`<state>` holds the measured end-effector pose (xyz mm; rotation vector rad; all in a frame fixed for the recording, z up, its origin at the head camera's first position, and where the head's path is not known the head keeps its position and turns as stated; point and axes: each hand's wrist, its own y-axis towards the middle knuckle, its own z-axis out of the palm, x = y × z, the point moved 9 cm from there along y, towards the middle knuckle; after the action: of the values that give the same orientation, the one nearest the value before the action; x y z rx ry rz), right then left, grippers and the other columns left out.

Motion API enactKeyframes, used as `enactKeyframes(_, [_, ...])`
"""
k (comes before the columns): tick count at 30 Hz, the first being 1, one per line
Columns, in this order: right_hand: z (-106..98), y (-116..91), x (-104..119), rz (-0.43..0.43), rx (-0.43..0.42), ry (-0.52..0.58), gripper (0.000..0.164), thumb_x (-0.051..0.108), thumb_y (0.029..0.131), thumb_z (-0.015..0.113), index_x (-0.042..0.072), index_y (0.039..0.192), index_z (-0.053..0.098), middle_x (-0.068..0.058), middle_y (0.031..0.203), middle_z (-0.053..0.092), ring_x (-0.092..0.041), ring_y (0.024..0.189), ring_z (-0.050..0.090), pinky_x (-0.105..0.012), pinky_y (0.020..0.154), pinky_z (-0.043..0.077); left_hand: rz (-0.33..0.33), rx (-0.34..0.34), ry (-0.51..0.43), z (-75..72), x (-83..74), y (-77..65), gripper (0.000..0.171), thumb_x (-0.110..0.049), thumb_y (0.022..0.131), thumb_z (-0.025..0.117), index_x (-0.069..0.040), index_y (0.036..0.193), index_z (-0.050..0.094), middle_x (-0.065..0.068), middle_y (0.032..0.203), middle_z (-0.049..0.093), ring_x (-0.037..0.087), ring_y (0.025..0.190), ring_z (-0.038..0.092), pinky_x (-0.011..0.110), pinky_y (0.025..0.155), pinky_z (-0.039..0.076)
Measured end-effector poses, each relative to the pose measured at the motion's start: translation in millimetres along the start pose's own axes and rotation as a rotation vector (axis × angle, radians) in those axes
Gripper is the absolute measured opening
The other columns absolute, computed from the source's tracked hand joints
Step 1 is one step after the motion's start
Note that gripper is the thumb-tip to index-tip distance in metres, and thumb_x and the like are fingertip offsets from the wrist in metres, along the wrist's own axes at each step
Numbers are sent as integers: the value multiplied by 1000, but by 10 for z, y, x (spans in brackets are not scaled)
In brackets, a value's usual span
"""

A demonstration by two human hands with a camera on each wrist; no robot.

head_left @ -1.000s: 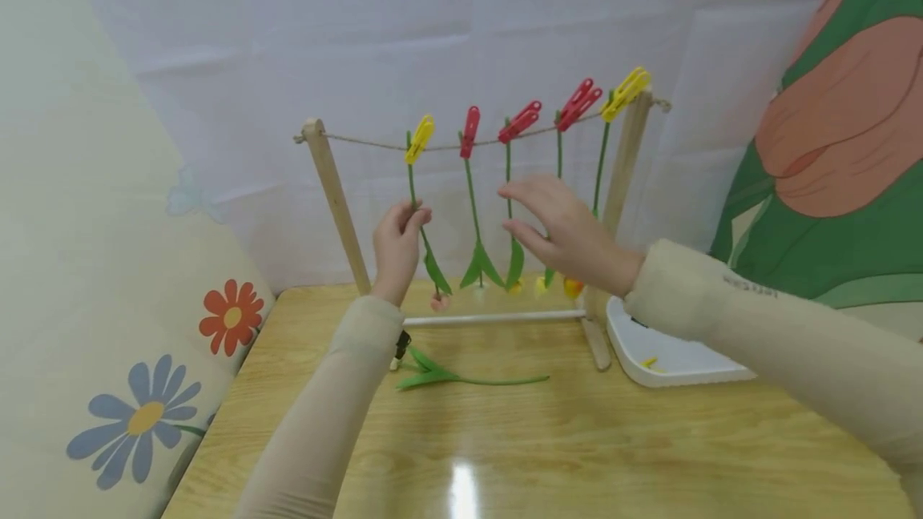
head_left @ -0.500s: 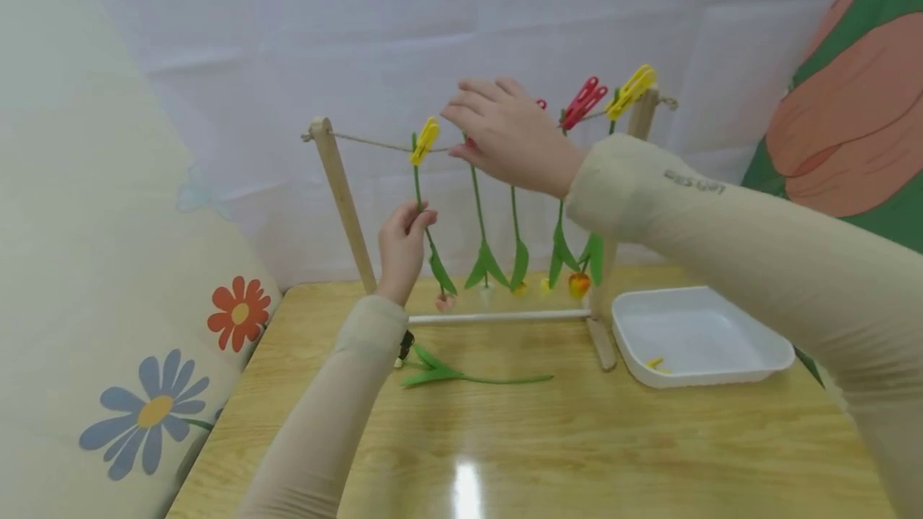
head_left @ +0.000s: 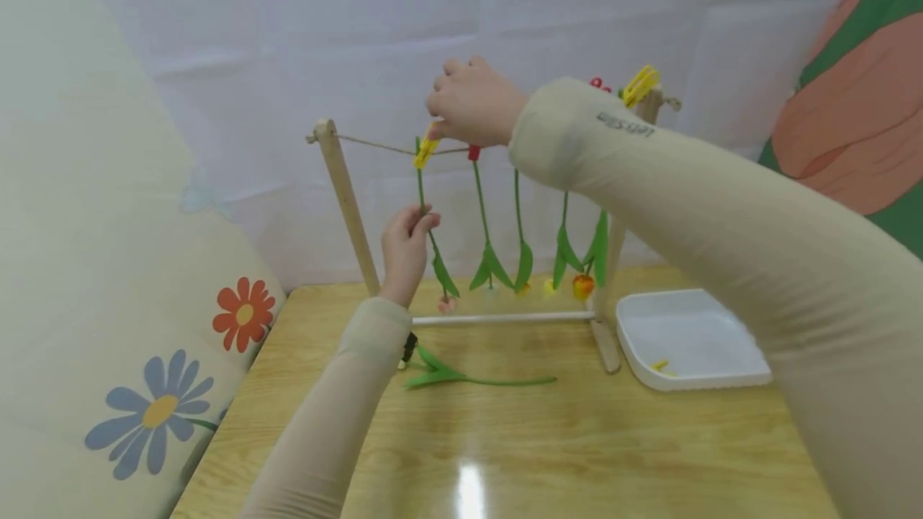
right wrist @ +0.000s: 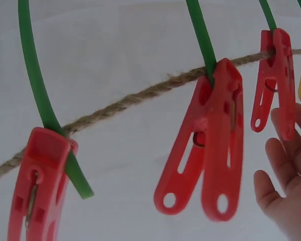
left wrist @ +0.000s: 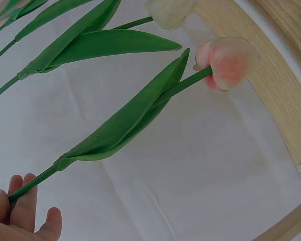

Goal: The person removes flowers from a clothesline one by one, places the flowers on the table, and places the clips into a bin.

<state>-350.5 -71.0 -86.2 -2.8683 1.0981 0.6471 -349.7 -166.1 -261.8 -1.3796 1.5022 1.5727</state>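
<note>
Your left hand (head_left: 405,253) pinches the stem of the pink tulip (left wrist: 123,120), hanging from the yellow peg (head_left: 425,154); only the left wrist view shows its bloom (left wrist: 233,61) closely. Your right hand (head_left: 476,102) is at that peg; whether it pinches, I cannot tell. The right wrist view shows red pegs (right wrist: 215,125) your sleeve (head_left: 577,130) mostly hides overhead. Bare rope (head_left: 375,144) runs between yellow peg and left post (head_left: 350,211).

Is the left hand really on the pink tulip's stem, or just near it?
Touching. The left wrist view shows the left hand pinching the pink tulip's stem between thumb and fingers, with no gap.
</note>
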Motion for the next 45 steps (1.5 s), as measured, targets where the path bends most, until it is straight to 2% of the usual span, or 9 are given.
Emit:
enactKeyframes(3, [26, 14, -4, -6, 42, 12, 39, 37, 101, 51, 3, 113, 66, -14, 109, 61, -31, 99, 43, -46, 85, 38, 0, 5, 2, 3, -5, -10, 22, -9, 97, 58, 3, 116, 63, 17, 107, 69, 26, 103, 65, 33, 98, 48])
enactKeyframes(9, [91, 18, -7, 25, 103, 68, 39, 37, 101, 52, 5, 121, 61, -11, 115, 60, -28, 101, 40, -42, 86, 36, -6, 6, 5, -12, -28, -25, 22, -9, 98, 57, 2, 116, 62, 17, 107, 69, 25, 103, 65, 34, 99, 48])
enactKeyframes(13, [98, 1, -10, 64, 93, 157, 31, 34, 101, 53, 8, 115, 61, -7, 111, 58, -26, 102, 39, -41, 85, 30, -12, 6, 7, -19, -32, -24, 22, -9, 98, 57, 2, 117, 62, 17, 108, 69, 25, 104, 65, 33, 99, 47])
enactKeyframes(18, [27, -22, 43, 53, 7, 219, 19, 28, 99, 58, 9, 94, 57, -5, 96, 57, -24, 95, 42, -40, 82, 24, -7, 6, 1, -35, -43, -21, 22, -7, 98, 57, 2, 117, 62, 18, 108, 69, 26, 104, 65, 34, 99, 47])
enactKeyframes(22, [-22, -65, 120, 12, -70, 214, 20, 23, 98, 59, 10, 84, 52, -3, 88, 54, -24, 89, 42, -40, 81, 22, 2, 5, -9, -57, -37, -38, 22, -6, 97, 57, 4, 116, 63, 20, 108, 68, 28, 103, 65, 34, 99, 48])
enactKeyframes(26, [-78, -134, 101, 15, -173, 272, 25, 19, 97, 61, 10, 78, 47, -4, 82, 50, -23, 84, 39, -39, 79, 21, 3, 6, -16, -91, -27, -66, 22, -5, 97, 57, 5, 116, 62, 21, 108, 68, 29, 104, 65, 33, 99, 47])
enactKeyframes(33, [-150, -278, 43, 35, -317, 347, 22, 14, 97, 60, 7, 79, 50, -7, 83, 51, -25, 79, 38, -36, 75, 24, 4, 16, -9, -120, -13, -113, 23, -5, 97, 57, 5, 117, 61, 22, 108, 67, 30, 104, 64, 34, 99, 48])
enactKeyframes(40, [-169, -381, 37, 20, -408, 395, 27, 13, 95, 63, 6, 75, 47, -10, 79, 50, -27, 75, 38, -35, 73, 30, -14, 26, -15, -143, 56, -187, 23, -4, 97, 57, 5, 118, 61, 21, 108, 67, 29, 104, 65, 33, 98, 48])
enactKeyframes(45, [-142, -571, 44, 12, -489, 339, 24, 13, 94, 65, 3, 78, 51, -12, 80, 53, -29, 73, 38, -38, 71, 32, -18, 21, -1, -174, 78, -258, 23, -5, 97, 57, 4, 118, 62, 20, 108, 68, 30, 104, 65, 35, 98, 48])
